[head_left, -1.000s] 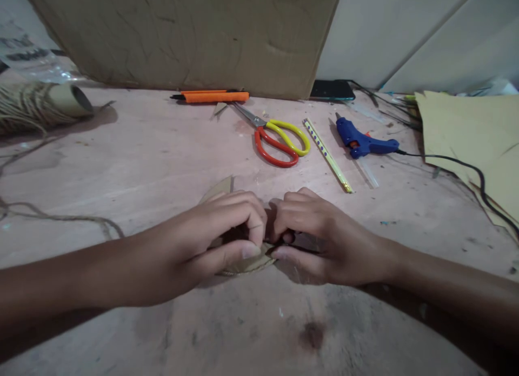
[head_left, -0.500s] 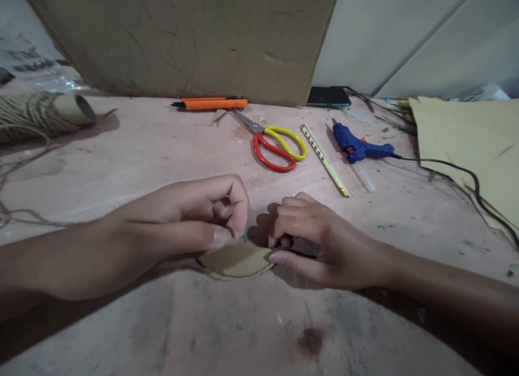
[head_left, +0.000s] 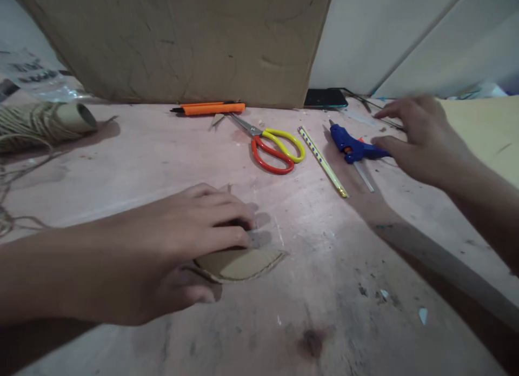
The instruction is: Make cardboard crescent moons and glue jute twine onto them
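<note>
A leaf-shaped cardboard piece (head_left: 239, 264) with twine along its lower edge lies on the table near the centre. Over its left end rests my left hand (head_left: 178, 246), fingers on top and thumb at the lower side, holding it. My right hand (head_left: 421, 138) hovers at the right, fingers apart and slightly blurred, with its thumb by the handle of the blue glue gun (head_left: 348, 143). A clear glue stick (head_left: 364, 177) sticks out of the gun.
Scissors (head_left: 278, 152) and a patterned pencil (head_left: 323, 162) lie mid-table. Behind them are an orange cutter (head_left: 211, 108), a phone (head_left: 325, 98) and upright cardboard (head_left: 174, 41). A twine roll (head_left: 36, 125) sits left, yellowish card (head_left: 486, 133) right.
My right hand has let go of the cardboard piece and moved up and right to the glue gun. My left hand has turned palm down and spread over the piece's left end.
</note>
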`<state>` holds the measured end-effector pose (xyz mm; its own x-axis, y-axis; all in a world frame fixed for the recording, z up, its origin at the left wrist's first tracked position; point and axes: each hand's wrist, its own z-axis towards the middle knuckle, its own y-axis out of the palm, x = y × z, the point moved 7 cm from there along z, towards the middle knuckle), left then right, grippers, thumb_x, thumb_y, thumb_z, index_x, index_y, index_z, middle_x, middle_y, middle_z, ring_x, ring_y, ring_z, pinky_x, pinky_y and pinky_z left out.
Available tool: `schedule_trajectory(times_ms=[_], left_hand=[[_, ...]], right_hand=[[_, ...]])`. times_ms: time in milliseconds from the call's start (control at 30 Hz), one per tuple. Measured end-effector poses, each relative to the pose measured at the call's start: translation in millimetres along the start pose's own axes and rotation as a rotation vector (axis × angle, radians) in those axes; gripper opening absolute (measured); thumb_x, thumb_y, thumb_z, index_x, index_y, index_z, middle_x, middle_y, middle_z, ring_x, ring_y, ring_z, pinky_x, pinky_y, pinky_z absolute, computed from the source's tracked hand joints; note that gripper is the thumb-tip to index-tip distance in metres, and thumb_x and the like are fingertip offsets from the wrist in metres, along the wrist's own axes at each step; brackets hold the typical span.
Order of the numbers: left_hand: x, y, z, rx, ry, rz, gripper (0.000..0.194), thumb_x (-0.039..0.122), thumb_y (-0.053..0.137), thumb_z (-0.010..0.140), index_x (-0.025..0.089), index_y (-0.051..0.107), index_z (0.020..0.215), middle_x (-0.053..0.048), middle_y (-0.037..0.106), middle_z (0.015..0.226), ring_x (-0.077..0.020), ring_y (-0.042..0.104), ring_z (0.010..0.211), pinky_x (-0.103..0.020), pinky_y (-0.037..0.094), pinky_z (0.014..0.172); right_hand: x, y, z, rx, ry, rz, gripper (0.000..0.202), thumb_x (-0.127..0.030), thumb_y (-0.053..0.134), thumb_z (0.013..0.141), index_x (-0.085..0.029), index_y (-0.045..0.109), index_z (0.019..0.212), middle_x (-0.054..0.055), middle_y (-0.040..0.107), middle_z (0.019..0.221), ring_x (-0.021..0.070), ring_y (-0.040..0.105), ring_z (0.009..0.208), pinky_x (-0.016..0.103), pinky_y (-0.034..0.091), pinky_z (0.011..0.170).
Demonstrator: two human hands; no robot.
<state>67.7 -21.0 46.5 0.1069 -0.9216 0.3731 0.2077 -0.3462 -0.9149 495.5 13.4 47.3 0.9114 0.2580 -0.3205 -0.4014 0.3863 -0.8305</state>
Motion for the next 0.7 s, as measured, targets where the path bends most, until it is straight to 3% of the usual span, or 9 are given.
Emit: schedule_trajectory(times_ms=[100,167,233,333,433,533,600,700], left_hand=[[-3,9.6,-1,-0.074,-0.017,0.053,0.05,0.031,0.088,0.1,0.035,0.077,0.148,-0.007,0.085,0.154,-0.0374,0.082,0.132,-0.05,0.066,0.095],[-11,6.2,-3,-0.05,-0.054,0.163,0.042,0.04,0.086,0.105,0.034,0.078,0.145,-0.008,0.088,0.141,-0.0377,0.083,0.117,-0.049,0.062,0.089],[-17,2.4,-8,-0.007,-0.109,0.315,0.048,0.056,0.08,0.11,0.028,0.075,0.149,-0.011,0.09,0.13,-0.037,0.084,0.105,-0.048,0.059,0.085],[-14,7.2,-18,0.014,-0.224,0.495,0.059,0.066,0.062,0.121,0.019,0.066,0.156,-0.015,0.091,0.125,-0.0346,0.086,0.091,-0.045,0.059,0.075],[4,17.2,-27,0.084,-0.297,0.504,0.056,0.052,0.045,0.126,0.014,0.059,0.164,-0.019,0.09,0.134,-0.0332,0.09,0.089,-0.044,0.061,0.066],[22,20.5,-31,0.179,-0.357,0.442,0.048,0.041,0.041,0.123,0.02,0.065,0.159,-0.011,0.09,0.133,-0.0269,0.089,0.082,-0.039,0.059,0.057],[29,24.7,-30,0.13,-0.363,0.401,0.045,0.027,0.045,0.118,0.02,0.066,0.158,-0.01,0.09,0.136,-0.0252,0.09,0.086,-0.037,0.062,0.06],[28,34.0,-31,-0.008,-0.384,0.321,0.062,0.011,0.052,0.105,0.021,0.059,0.165,-0.012,0.089,0.143,-0.0264,0.091,0.102,-0.036,0.066,0.071]], right_hand=[[50,7,-10,-0.053,0.009,-0.009,0.037,-0.062,0.087,0.107,-0.029,0.081,0.121,0.008,0.076,0.115,0.0301,0.068,0.108,0.049,0.06,0.092],[60,20,-19,-0.084,-0.018,-0.002,0.039,-0.06,0.088,0.108,-0.025,0.082,0.123,0.007,0.079,0.116,0.0234,0.069,0.097,0.041,0.061,0.086],[56,31,-29,-0.08,-0.044,0.009,0.037,-0.058,0.088,0.11,-0.024,0.082,0.124,0.005,0.079,0.113,0.0195,0.068,0.091,0.035,0.06,0.082],[39,40,-40,-0.058,-0.055,0.027,0.046,-0.05,0.092,0.103,-0.026,0.079,0.142,0.006,0.077,0.113,0.0229,0.067,0.092,0.038,0.056,0.082],[16,36,-49,-0.028,-0.065,0.038,0.066,-0.034,0.089,0.095,-0.036,0.073,0.159,0.012,0.076,0.121,0.036,0.067,0.103,0.052,0.053,0.089],[-14,27,-54,-0.01,-0.08,0.033,0.063,-0.03,0.078,0.098,-0.041,0.072,0.16,0.016,0.076,0.13,0.0434,0.068,0.114,0.061,0.05,0.098],[-37,22,-56,0.003,-0.09,0.017,0.053,-0.03,0.077,0.098,-0.037,0.077,0.151,0.015,0.078,0.126,0.043,0.071,0.113,0.061,0.051,0.098],[-70,20,-59,0.034,-0.076,-0.002,0.041,-0.032,0.077,0.097,-0.031,0.08,0.137,0.013,0.078,0.116,0.0391,0.073,0.104,0.056,0.055,0.091]])
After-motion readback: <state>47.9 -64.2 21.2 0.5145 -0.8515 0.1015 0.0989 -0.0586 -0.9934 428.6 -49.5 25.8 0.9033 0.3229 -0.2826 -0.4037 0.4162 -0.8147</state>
